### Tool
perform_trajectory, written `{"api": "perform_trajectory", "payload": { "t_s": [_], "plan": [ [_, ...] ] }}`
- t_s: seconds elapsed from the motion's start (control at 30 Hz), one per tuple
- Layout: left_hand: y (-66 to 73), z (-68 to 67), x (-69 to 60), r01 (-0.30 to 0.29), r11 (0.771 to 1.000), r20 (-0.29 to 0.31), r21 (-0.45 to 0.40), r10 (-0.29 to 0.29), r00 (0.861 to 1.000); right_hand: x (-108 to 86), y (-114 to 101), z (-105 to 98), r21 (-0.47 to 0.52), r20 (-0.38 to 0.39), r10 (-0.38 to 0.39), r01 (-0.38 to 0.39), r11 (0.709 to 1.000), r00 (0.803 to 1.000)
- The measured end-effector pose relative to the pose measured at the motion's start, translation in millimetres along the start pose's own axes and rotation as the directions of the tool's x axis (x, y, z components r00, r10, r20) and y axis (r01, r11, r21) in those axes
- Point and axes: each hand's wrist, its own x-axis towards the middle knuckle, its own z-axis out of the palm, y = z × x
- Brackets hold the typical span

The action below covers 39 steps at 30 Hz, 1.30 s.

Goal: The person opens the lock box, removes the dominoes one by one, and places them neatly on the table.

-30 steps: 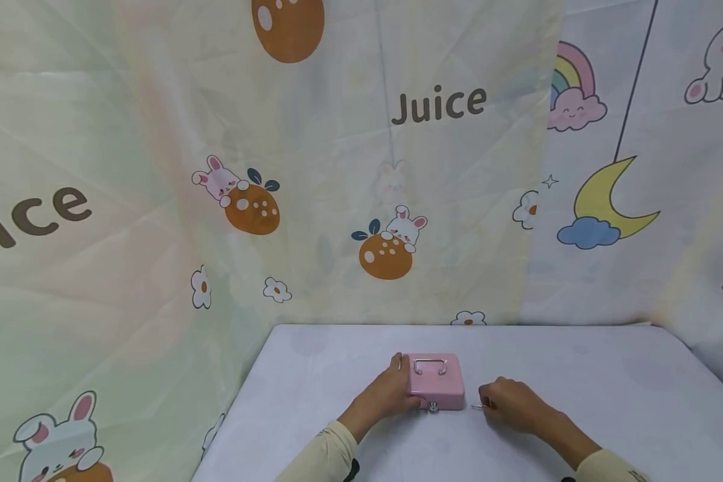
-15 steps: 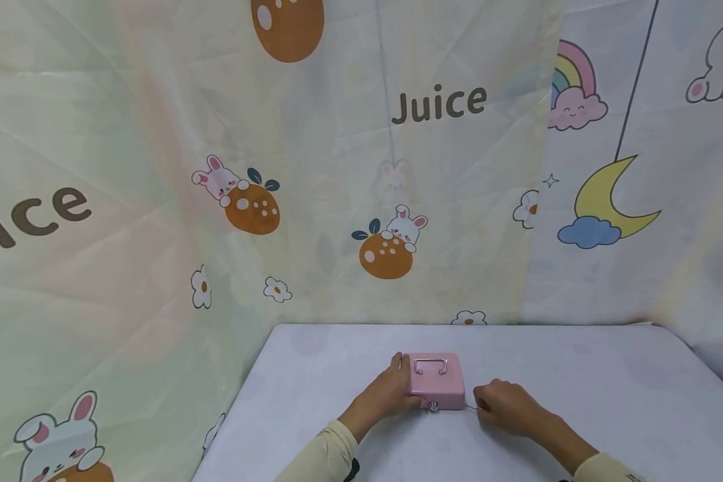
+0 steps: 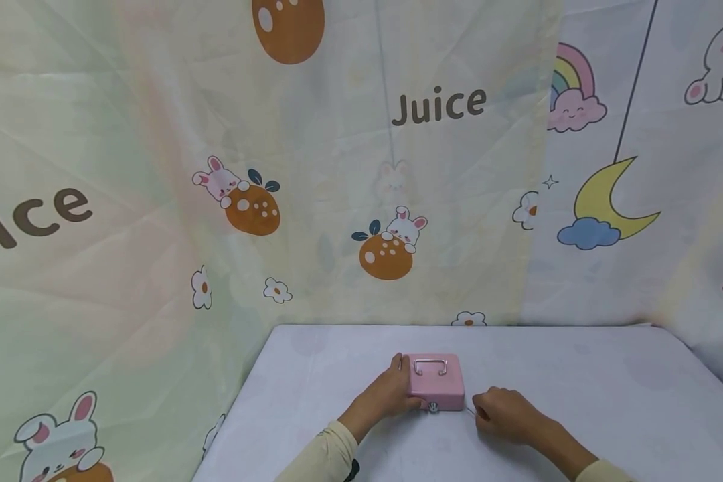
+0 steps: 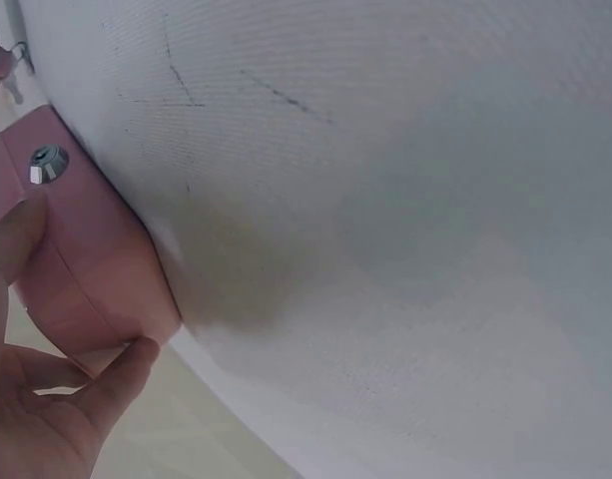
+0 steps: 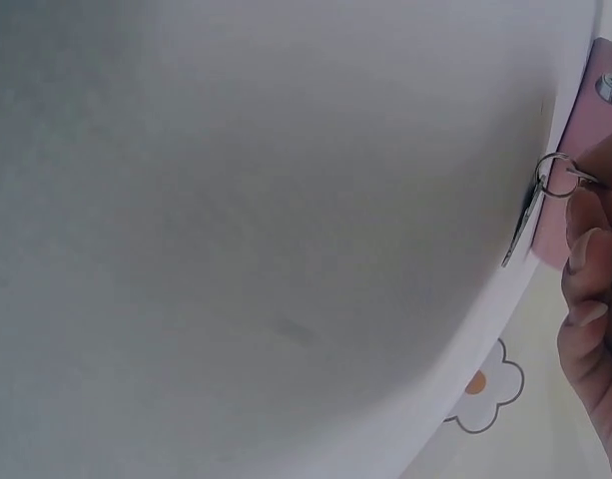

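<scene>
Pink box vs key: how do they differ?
Size: the pink box is far larger than the key.
Colour: the box is mostly pink, the key grey metal.
Support: the box sits on the table, gripped by the left hand; the key is on a ring at the right hand.
Shared: a hand at each.

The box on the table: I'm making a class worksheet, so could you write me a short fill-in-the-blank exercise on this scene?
The box is ____ in colour.
Of the box and the metal ring, the right hand has the ____ at its fingers.
The left hand holds the ____.
The one complete word printed on the wall reads ____.

Missing words: pink; ring; box; Juice.
</scene>
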Motion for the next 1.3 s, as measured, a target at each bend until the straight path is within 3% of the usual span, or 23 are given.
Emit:
{"api": "perform_trajectory", "payload": {
  "t_s": [0.5,0.87,1.07,1.3],
  "plan": [
    [0.1,-2.1,-1.6,0.016,1.000,0.012,0.006,-0.016,1.000,0.7,-14.2,0.1,-0.026,0.038,0.071,-0.070,0.997,0.997],
    [-1.5,0.2,-0.7,-0.002,1.000,0.005,-0.002,0.002,1.000,1.3,-20.4,4.2,0.025,0.000,-0.034,0.034,0.999,0.999],
    [-2.4,3.0,1.3,-0.023,1.000,-0.010,0.004,0.023,1.000,0.8,-28.7,3.0,0.025,-0.015,-0.042,0.043,0.999,0.999],
    [-1.0,1.3,0.5,-0.008,1.000,0.004,0.007,0.008,1.000,0.6,-34.5,3.0,0.028,-0.031,-0.075,0.076,0.997,0.997]
  ]
}}
